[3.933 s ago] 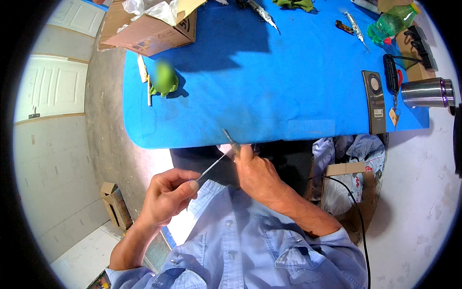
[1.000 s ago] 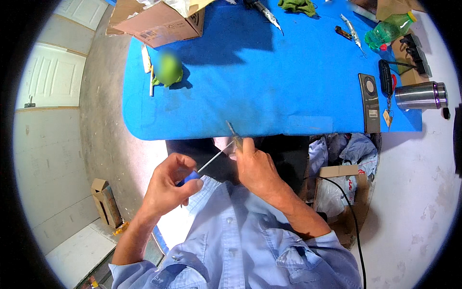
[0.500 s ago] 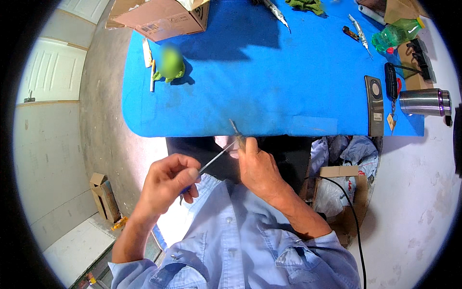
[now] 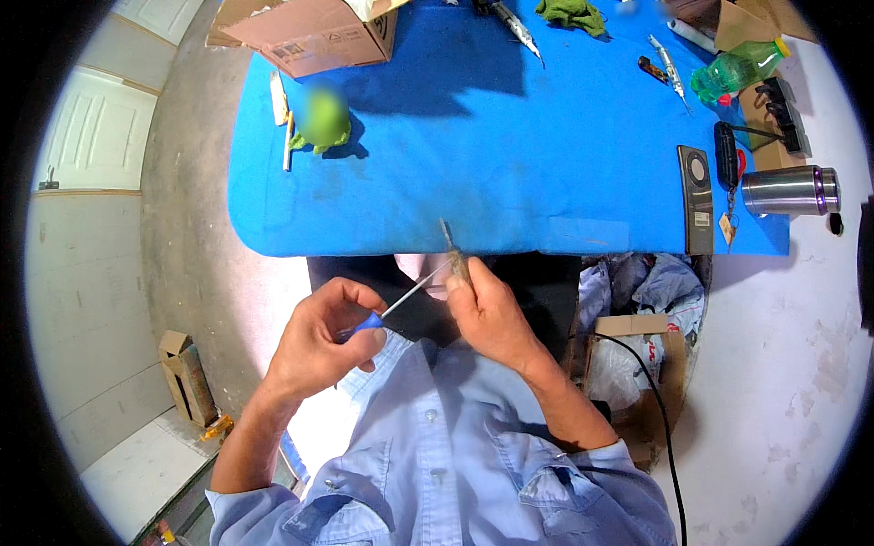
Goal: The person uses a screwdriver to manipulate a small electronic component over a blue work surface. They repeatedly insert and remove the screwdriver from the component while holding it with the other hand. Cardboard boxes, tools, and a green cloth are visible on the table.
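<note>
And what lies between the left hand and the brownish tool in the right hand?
In the head view, a thin grey metal rod extends there from a blue handle.

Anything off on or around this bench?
A dark greyish smudge on the blue cloth table cover, near its front edge, around the tip of the slim brownish-handled tool in the right hand. It discolours the fabric; possibly dirt or wear.

The fisheye view looks steeply down from the wearer's head, facing across the table (image 4: 410, 196). The blue shirt (image 4: 432, 455) fills the near edge, close below; left hand (image 4: 319, 346) and right hand (image 4: 496, 318) sit mid-view, while a white door (image 4: 96, 127) bends along the left rim.
</note>
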Available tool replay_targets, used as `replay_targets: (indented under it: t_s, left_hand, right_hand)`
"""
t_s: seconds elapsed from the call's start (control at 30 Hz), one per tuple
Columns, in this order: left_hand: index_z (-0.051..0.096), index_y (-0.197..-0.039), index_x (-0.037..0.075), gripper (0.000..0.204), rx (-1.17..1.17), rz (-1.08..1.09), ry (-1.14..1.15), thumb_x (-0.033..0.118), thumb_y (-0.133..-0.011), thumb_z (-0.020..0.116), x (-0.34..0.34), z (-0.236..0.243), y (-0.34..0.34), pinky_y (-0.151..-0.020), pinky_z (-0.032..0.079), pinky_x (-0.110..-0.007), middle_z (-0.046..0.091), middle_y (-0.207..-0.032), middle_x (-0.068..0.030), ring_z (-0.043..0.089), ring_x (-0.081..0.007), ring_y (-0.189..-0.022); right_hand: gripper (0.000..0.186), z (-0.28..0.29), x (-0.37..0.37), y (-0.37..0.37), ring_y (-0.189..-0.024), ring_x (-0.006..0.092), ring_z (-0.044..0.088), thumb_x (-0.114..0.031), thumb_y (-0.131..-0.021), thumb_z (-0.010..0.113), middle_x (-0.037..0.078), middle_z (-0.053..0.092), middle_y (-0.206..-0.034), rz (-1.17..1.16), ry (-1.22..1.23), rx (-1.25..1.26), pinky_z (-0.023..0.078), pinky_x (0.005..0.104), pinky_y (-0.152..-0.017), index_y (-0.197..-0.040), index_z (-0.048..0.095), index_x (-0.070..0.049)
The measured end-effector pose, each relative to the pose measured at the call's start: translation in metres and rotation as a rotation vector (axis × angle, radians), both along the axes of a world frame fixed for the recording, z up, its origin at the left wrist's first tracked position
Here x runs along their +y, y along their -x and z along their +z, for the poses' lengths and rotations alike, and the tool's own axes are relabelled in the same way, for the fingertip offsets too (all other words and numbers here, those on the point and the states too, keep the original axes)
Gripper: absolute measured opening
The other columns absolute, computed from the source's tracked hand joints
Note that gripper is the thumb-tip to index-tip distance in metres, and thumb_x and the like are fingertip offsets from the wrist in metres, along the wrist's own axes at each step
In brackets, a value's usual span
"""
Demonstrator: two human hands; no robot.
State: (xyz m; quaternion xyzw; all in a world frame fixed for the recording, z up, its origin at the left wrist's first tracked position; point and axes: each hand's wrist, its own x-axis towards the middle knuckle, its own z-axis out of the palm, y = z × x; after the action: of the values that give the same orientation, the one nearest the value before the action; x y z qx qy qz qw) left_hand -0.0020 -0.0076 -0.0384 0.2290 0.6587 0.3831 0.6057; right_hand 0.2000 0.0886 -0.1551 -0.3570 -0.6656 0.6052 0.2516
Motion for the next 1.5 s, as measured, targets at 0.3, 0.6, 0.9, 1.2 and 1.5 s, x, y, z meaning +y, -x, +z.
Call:
replay_targets:
  t_s: [0.3,0.6,0.9,1.2,1.5]
  left_hand:
    - [0.064,-0.113,-0.004,0.025,0.18,0.056,-0.155,-0.002,-0.088,0.067,-0.011,-0.003,-0.009,-0.067,0.056,-0.026,0.07,-0.095,-0.0085,0.068,-0.0124,-0.077]
    - [0.069,-0.11,-0.006,0.022,0.344,-0.054,-0.108,-0.003,-0.088,0.068,-0.018,0.004,-0.008,-0.067,0.055,-0.025,0.07,-0.102,-0.0117,0.068,-0.0118,-0.076]
    - [0.068,-0.111,-0.004,0.029,0.413,0.004,-0.271,-0.003,-0.082,0.067,-0.033,0.003,-0.017,-0.077,0.054,-0.026,0.071,-0.104,-0.0123,0.068,-0.0131,-0.089]
    - [0.069,-0.113,-0.002,0.034,0.652,-0.178,-0.478,-0.007,-0.079,0.072,-0.041,0.006,-0.015,-0.083,0.058,-0.032,0.074,-0.108,-0.017,0.074,-0.0261,-0.093]
    - [0.07,-0.115,-0.001,0.037,0.681,-0.208,-0.55,-0.009,-0.079,0.073,-0.054,0.005,-0.016,-0.088,0.059,-0.035,0.074,-0.114,-0.0193,0.074,-0.0295,-0.102]
  right_hand:
    - [0.018,0.03,0.01,-0.005,-0.05,0.003,0.041,-0.025,-0.109,0.046,-0.003,0.047,-0.073,0.07,0.781,0.14,0.034,0.0215,-0.043,-0.103,0.052,-0.009]
    - [0.028,0.021,0.009,-0.008,-0.052,0.0041,0.043,-0.034,-0.11,0.045,-0.001,0.048,-0.075,0.058,0.894,0.233,0.034,0.0204,-0.044,-0.112,0.053,-0.008]
    - [0.048,0.026,0.008,-0.015,-0.056,0.0052,0.046,-0.04,-0.112,0.038,0.001,0.051,-0.076,0.08,0.864,0.356,0.037,0.0205,-0.046,-0.143,0.047,-0.004]
    - [0.044,0.038,0.004,-0.015,-0.067,0.0072,0.053,-0.029,-0.111,0.043,0.004,0.059,-0.09,0.072,0.647,0.475,0.042,0.0216,-0.056,-0.145,0.047,-0.001]
    - [0.04,0.036,-0.001,-0.014,-0.074,0.0062,0.055,-0.024,-0.112,0.044,0.006,0.061,-0.103,0.084,0.565,0.5,0.044,0.0203,-0.059,-0.142,0.05,0.0]
